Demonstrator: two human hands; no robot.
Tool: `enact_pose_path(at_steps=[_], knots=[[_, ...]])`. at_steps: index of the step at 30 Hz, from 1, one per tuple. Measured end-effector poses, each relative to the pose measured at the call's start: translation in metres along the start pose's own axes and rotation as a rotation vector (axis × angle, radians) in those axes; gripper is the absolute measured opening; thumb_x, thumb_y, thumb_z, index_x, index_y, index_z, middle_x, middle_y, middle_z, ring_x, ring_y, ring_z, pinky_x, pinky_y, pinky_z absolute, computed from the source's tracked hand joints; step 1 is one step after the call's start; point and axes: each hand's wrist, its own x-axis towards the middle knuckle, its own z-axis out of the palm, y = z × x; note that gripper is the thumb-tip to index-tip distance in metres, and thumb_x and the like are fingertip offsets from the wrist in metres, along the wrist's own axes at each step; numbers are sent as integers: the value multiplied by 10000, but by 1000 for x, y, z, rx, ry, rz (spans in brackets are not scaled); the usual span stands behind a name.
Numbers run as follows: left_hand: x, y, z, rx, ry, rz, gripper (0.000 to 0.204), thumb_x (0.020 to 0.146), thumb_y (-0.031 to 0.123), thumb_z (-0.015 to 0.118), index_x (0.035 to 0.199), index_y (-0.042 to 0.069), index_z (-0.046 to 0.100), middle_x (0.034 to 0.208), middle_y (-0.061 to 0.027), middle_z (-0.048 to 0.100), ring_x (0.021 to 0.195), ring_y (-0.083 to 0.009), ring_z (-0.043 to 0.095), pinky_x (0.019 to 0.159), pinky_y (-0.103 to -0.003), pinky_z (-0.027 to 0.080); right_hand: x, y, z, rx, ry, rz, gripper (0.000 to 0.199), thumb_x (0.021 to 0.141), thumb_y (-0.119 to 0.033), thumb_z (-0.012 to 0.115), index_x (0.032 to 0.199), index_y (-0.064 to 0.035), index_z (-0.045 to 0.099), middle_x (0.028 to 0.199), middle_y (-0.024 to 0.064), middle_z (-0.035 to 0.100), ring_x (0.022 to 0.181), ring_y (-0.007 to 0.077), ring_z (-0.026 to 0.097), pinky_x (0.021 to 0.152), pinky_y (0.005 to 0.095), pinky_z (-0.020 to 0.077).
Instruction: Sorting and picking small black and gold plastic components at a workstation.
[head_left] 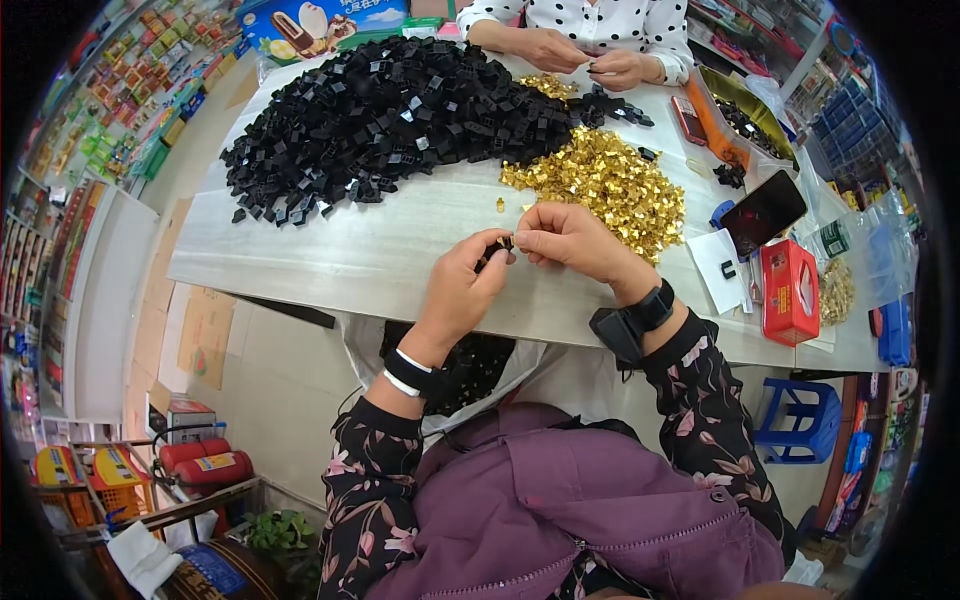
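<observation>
Near the front edge of the table, my left hand [462, 285] is closed round a small black plastic piece [486, 262], mostly hidden by the fingers. My right hand [575, 243] meets it from the right, thumb and forefinger pinched at a small gold metal piece [507, 243] against the black one. Behind my hands spreads a heap of gold metal pieces [610, 190]. A much larger mound of black plastic pieces [400, 115] covers the table's far left and middle. One loose gold piece [500, 205] lies just beyond my fingertips.
Across the table [300, 250], another person's hands [585, 60] work near the heaps. To the right are a phone [765, 213], a red box [790, 292] and a tray of black pieces [745, 125]. Below the edge hangs a bag of pieces [465, 370]; a blue stool [798, 420] stands right.
</observation>
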Motion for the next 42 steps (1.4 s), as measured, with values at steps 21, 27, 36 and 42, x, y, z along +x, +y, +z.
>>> enact_pose_path(at_steps=[21,27,36,42], knots=[[-6,14,-22,-441,-19,-221,245,953,173,484,1147,50,568,921,-77,661,597,-54,524,466,-157,350,12,7,-21,19,289,-189,213,911,-254,571,906,-47,623,754,-31,587,651,43,533,594,195,434],[-61,34,-42,-403,-387,-568,263,958,196,466,1142,39,572,895,-67,658,608,-57,536,478,-169,362,9,13,-15,-389,413,-329,181,866,-227,608,918,-57,639,729,-3,599,634,101,564,588,244,462],[-84,-68,-38,189,-479,-554,329,913,218,516,1163,10,565,948,-100,665,695,-157,611,591,-263,466,18,20,-4,-931,512,-435,133,796,-231,646,863,-120,674,802,58,613,730,244,616,633,347,493],[-74,-63,-32,758,-431,186,365,878,281,561,1129,18,584,987,-201,643,907,-309,639,795,-355,497,16,23,-10,-857,506,-476,127,800,-235,644,807,-113,676,814,55,616,741,260,615,644,352,495]])
